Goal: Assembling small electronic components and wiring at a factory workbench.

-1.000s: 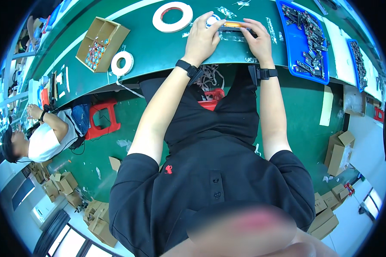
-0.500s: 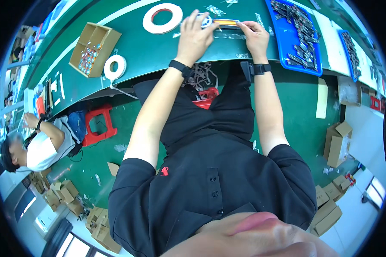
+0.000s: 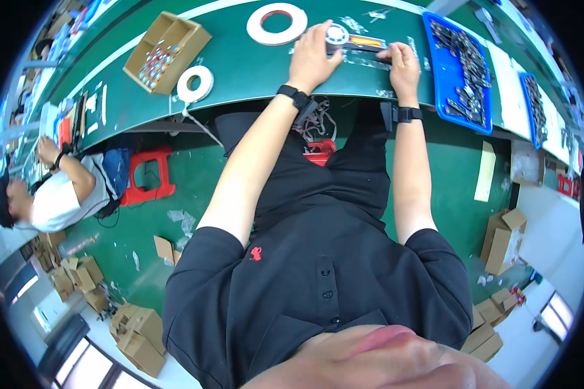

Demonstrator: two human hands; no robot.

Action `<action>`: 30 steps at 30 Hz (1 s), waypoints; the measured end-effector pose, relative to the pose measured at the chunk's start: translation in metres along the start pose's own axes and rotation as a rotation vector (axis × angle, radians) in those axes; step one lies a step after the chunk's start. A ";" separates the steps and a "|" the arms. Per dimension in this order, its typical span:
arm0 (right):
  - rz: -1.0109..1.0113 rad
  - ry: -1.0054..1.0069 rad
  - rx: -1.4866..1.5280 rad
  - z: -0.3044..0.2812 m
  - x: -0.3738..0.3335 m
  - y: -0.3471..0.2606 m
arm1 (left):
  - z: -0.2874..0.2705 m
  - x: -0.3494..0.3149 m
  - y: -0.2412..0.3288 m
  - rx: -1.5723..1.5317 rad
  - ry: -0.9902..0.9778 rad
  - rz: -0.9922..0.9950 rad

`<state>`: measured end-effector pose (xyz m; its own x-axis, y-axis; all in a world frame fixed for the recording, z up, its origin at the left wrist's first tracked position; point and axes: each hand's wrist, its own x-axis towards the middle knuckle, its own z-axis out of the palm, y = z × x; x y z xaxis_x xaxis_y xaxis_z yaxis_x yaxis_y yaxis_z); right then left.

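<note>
Now the disc (image 3: 337,34) is showing more fully than before, the left hand (image 3: 311,60) spreading beside it. The strip (image 3: 368,42) is lying between the hands, the right hand (image 3: 403,70) curling at its end, pinch unclear.

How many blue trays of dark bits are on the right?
2: a big blue tray right of the right hand, and a second blue tray farther right.
</note>
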<state>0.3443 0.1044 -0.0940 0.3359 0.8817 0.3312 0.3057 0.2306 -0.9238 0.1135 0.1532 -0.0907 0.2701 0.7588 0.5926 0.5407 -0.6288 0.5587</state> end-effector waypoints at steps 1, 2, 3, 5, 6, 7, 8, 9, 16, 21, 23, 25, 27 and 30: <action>0.026 -0.007 -0.034 0.001 0.000 0.000 | -0.001 0.000 0.001 -0.013 -0.005 -0.003; 0.042 -0.022 -0.112 0.000 -0.001 -0.002 | -0.001 -0.001 0.001 -0.015 -0.002 -0.006; 0.058 -0.037 -0.191 0.000 0.000 -0.003 | -0.002 -0.002 0.001 -0.017 -0.001 -0.008; 0.029 -0.023 -0.241 -0.002 -0.001 -0.007 | -0.004 -0.001 0.002 -0.014 -0.002 -0.018; 0.047 -0.028 -0.231 -0.009 0.002 0.001 | -0.004 -0.001 0.005 -0.023 -0.001 -0.023; 0.066 -0.031 -0.223 -0.014 0.006 0.008 | -0.004 0.000 0.008 -0.033 -0.001 -0.027; 0.068 -0.033 -0.221 -0.008 0.006 0.007 | -0.004 0.000 0.005 -0.039 0.010 -0.015; 0.059 0.026 -0.112 -0.001 0.006 0.006 | -0.005 -0.002 0.003 -0.038 0.008 -0.016; 0.095 0.014 0.000 0.007 0.001 0.009 | -0.005 -0.008 -0.015 -0.077 0.326 -0.129; 0.097 0.003 0.073 -0.011 -0.003 0.000 | 0.001 -0.006 -0.002 -0.041 0.296 -0.140; 0.123 -0.012 0.203 -0.011 0.001 0.000 | 0.002 -0.005 -0.005 -0.043 0.303 -0.136; 0.138 -0.052 0.264 -0.009 -0.002 0.002 | -0.003 -0.010 -0.009 -0.040 0.302 -0.132; 0.138 -0.075 0.269 -0.012 -0.003 0.010 | 0.002 -0.013 -0.010 -0.022 0.267 -0.137; 0.159 -0.130 0.260 -0.012 -0.003 0.011 | 0.000 -0.012 -0.012 -0.014 0.271 -0.135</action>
<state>0.3575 0.0994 -0.1031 0.2393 0.9564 0.1674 0.0155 0.1686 -0.9856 0.1037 0.1512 -0.1045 -0.0271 0.7643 0.6442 0.5455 -0.5288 0.6503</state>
